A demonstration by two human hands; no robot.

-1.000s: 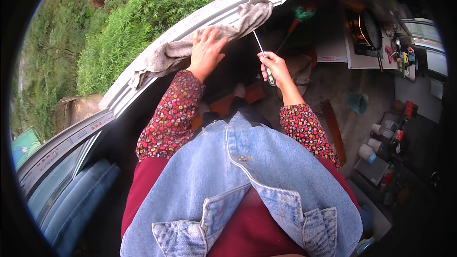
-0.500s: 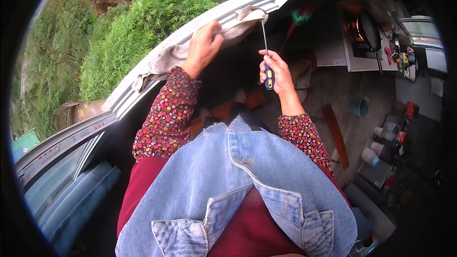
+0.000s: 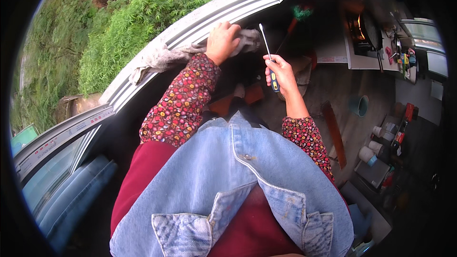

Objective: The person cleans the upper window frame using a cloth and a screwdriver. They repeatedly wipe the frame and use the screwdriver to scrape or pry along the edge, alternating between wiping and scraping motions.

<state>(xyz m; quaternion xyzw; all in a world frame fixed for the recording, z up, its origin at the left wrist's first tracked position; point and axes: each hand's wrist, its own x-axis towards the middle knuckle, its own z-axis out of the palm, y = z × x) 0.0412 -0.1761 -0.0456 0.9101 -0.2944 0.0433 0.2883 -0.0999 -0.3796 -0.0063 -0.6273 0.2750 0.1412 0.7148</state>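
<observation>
A long grey cloth (image 3: 164, 58) lies rumpled along the white window track (image 3: 190, 35). My left hand (image 3: 223, 43) is closed on it partway along, palm down. Past my fingers, the cloth's free end (image 3: 248, 42) hangs on the inner side of the track. My right hand (image 3: 283, 72) grips a screwdriver (image 3: 274, 80) by its dark blue and yellow handle. Its metal shaft points up and away, and the tip stands apart from the cloth, just right of the free end.
Green bushes (image 3: 143, 14) grow outside the window. Right of me are a stove with a flame (image 3: 360, 27) under a dark pan (image 3: 370, 31), a green bucket (image 3: 359, 106) and a brown board (image 3: 334, 135) on the floor. Rolled blue material (image 3: 78, 200) stands at the lower left.
My left hand has moved right along the track. The cloth's end has come off the track and dropped inward, away from the screwdriver tip. The screwdriver has shifted slightly right and tilted left.
</observation>
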